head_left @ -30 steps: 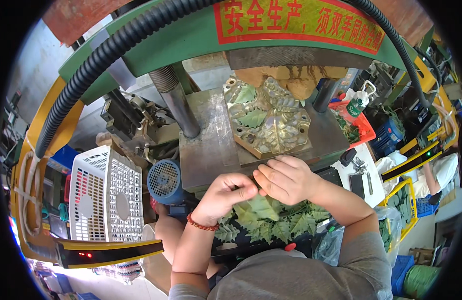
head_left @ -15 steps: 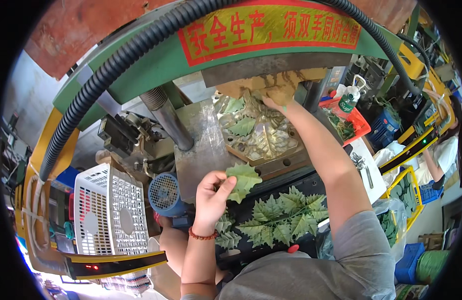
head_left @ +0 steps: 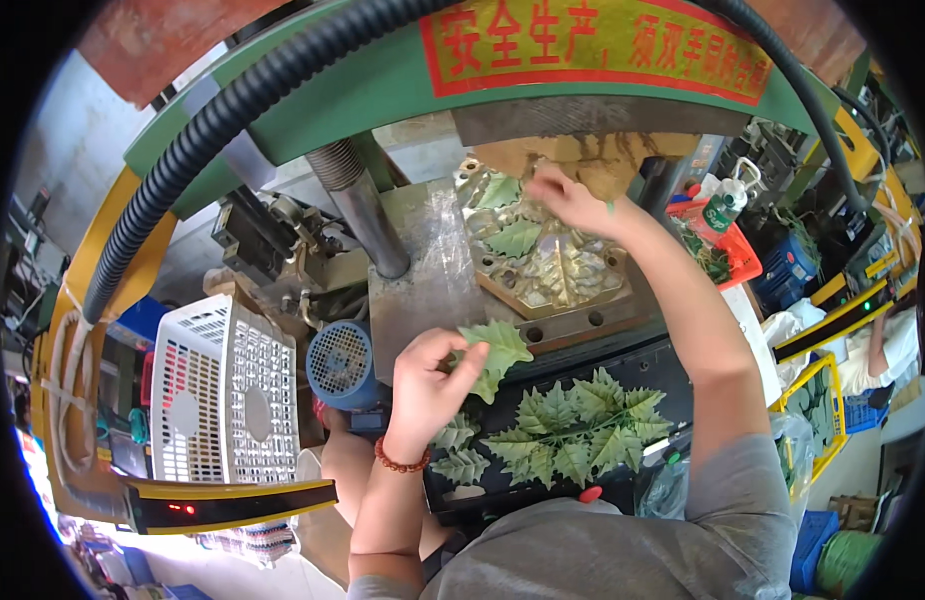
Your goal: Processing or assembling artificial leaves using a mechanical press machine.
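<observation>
My left hand [head_left: 428, 385] pinches a pale green artificial leaf [head_left: 503, 348] with jagged edges between thumb and fingers, in front of the press. Over the far part of a leaf-patterned metal mould [head_left: 561, 272] is my right hand [head_left: 575, 204], its fingers smeared by motion. Two green leaves lie on the mould's left side, a nearer leaf [head_left: 514, 238] and a farther leaf [head_left: 501, 191]. Close to my body, a spray of jagged leaves [head_left: 573, 428] rests on a black surface. Left of it are more loose leaves [head_left: 459, 465].
The press's upper block [head_left: 583, 118] hangs above the mould, flanked by a steel column [head_left: 368, 220]. A white plastic basket [head_left: 228, 395] and blue motor [head_left: 341, 362] stand left. At right are a red basket [head_left: 741, 258], a bottle [head_left: 725, 205] and a yellow crate [head_left: 833, 400].
My right hand has drawn back slightly from the far part of the mould. My left hand keeps hold of the leaf. The whole view has shifted a little.
</observation>
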`<state>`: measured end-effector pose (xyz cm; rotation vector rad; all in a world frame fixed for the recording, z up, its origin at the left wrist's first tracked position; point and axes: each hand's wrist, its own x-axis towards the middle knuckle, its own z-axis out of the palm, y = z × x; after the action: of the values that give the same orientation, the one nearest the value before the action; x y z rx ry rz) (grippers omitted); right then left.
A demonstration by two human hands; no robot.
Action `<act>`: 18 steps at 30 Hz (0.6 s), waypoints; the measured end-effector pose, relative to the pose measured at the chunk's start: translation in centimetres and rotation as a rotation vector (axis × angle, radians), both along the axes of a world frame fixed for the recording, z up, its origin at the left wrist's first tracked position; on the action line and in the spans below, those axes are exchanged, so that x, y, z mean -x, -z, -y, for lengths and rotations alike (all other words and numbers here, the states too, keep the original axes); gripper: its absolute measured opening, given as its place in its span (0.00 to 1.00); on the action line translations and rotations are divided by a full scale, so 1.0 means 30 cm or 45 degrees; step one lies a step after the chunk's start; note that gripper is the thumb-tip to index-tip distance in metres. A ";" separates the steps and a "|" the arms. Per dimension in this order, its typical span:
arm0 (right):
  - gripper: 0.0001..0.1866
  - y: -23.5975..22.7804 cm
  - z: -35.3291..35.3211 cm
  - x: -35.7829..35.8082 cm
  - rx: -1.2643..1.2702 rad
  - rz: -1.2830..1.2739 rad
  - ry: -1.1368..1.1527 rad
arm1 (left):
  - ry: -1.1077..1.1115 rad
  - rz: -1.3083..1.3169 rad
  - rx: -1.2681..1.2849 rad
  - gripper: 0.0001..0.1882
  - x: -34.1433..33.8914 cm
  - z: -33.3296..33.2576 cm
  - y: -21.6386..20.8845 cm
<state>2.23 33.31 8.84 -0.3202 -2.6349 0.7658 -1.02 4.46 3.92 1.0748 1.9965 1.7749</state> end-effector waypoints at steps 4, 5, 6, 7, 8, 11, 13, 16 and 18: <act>0.06 -0.090 0.353 -0.174 -0.448 0.099 -0.809 | 0.122 -0.637 0.173 0.07 -0.031 0.011 -0.055; 0.04 -0.089 0.399 -0.201 -0.658 0.323 -0.845 | 0.150 -0.656 0.159 0.06 -0.036 0.011 -0.057; 0.04 -0.089 0.399 -0.226 -0.661 0.328 -0.828 | 0.175 -0.676 0.138 0.05 -0.047 0.004 -0.055; 0.04 -0.088 0.394 -0.249 -0.609 0.355 -0.769 | 0.196 -0.695 0.119 0.05 -0.056 0.000 -0.052; 0.04 -0.086 0.384 -0.266 -0.556 0.380 -0.714 | 0.212 -0.711 0.101 0.04 -0.063 -0.002 -0.048; 0.03 -0.020 0.204 -0.221 -0.436 -0.448 -0.186 | 0.059 -0.232 -0.035 0.04 -0.088 -0.006 -0.025; 0.04 -0.023 0.097 -0.179 -0.216 -0.260 0.211 | -0.087 0.249 -0.165 0.05 -0.098 -0.004 -0.006; 0.05 0.081 -0.018 -0.107 -0.392 0.054 0.487 | -0.032 0.313 -0.214 0.06 -0.098 -0.017 0.018; 0.06 0.138 -0.057 -0.075 -0.554 0.390 0.737 | 0.001 0.390 -0.256 0.08 -0.096 -0.015 0.029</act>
<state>4.47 35.03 4.70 -1.0719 -2.6620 -0.0498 1.85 4.90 3.06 0.7954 1.6658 2.0328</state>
